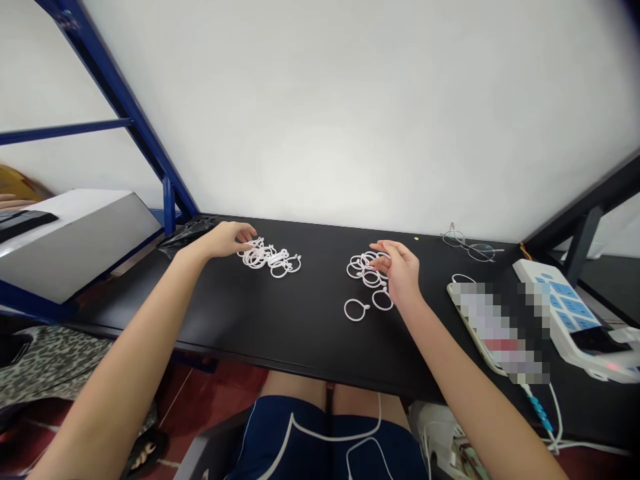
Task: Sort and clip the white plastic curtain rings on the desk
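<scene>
Two groups of white curtain rings, each ring with a small eyelet, lie on a black tabletop (280, 320). My left hand (227, 240) is at the left edge of the larger, tangled pile of curtain rings (263, 255). Its fingers are curved and apart, and I see no ring lifted in them. Over the smaller group of curtain rings (361, 265), my right hand (403, 268) hovers with bent fingers and a gap to the thumb; it partly hides some rings. One curtain ring (355, 310) lies singly nearer to me, with another ring (383, 300) beside my right wrist.
Eyeglasses (467, 245) lie at the back right. A phone (475, 327) with a cable and a white power strip (560, 300) are at the right. Black plastic (187, 235) and a white box (95, 233) stand left, by a blue metal frame (125, 100).
</scene>
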Demonstrator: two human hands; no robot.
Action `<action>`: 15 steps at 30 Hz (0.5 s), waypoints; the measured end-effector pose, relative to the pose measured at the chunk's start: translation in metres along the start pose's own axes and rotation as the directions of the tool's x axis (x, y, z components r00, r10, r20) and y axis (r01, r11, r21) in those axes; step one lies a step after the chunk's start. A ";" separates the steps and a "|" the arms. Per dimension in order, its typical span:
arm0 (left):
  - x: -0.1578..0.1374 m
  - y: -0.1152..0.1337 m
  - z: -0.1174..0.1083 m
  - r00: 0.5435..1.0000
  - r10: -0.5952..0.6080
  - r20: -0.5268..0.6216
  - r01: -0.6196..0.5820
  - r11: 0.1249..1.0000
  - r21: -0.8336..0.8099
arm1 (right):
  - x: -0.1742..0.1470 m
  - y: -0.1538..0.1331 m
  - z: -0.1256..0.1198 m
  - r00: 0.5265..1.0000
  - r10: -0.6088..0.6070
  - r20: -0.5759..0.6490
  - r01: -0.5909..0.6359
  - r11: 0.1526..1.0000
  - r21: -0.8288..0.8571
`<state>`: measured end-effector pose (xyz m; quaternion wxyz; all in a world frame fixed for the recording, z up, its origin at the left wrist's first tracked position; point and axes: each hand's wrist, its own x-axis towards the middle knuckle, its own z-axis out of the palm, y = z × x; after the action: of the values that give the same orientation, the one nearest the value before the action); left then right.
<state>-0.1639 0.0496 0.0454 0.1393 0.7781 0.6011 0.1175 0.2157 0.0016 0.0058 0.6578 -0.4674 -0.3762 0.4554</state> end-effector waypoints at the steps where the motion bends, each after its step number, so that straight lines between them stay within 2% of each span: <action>1: -0.002 -0.001 -0.003 1.000 -0.013 0.009 0.013 1.000 0.001 | 0.002 -0.002 -0.002 1.000 -0.014 -0.013 0.014 1.000 0.000; 4: -0.007 0.002 -0.008 0.999 -0.045 0.019 0.044 0.999 0.027 | 0.006 -0.007 -0.006 0.998 -0.048 -0.043 0.048 0.999 -0.012; 7: -0.013 0.015 -0.001 1.000 0.008 -0.029 -0.006 0.998 0.060 | 0.010 -0.011 -0.011 0.992 -0.099 -0.073 0.096 0.995 -0.035; 9: -0.019 0.032 0.010 0.994 0.085 -0.067 -0.081 0.995 0.063 | 0.013 -0.012 -0.014 0.985 -0.146 -0.094 0.140 0.988 -0.064; 12: -0.029 0.068 0.037 0.952 0.247 -0.178 -0.247 0.969 0.020 | 0.020 -0.009 -0.021 0.979 -0.182 -0.091 0.166 0.974 -0.153; 14: -0.032 0.096 0.058 0.913 0.361 -0.191 -0.374 0.927 -0.034 | 0.025 -0.006 -0.028 0.976 -0.218 -0.024 0.199 0.928 -0.315; 15: -0.031 0.109 0.068 0.891 0.412 -0.191 -0.429 0.901 -0.059 | 0.027 -0.004 -0.032 0.967 -0.253 0.043 0.246 0.867 -0.433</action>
<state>-0.0491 -0.0114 0.0202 0.0961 0.8685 0.4217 0.2420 0.2549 0.0183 0.0028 0.5931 -0.5531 -0.5202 0.2677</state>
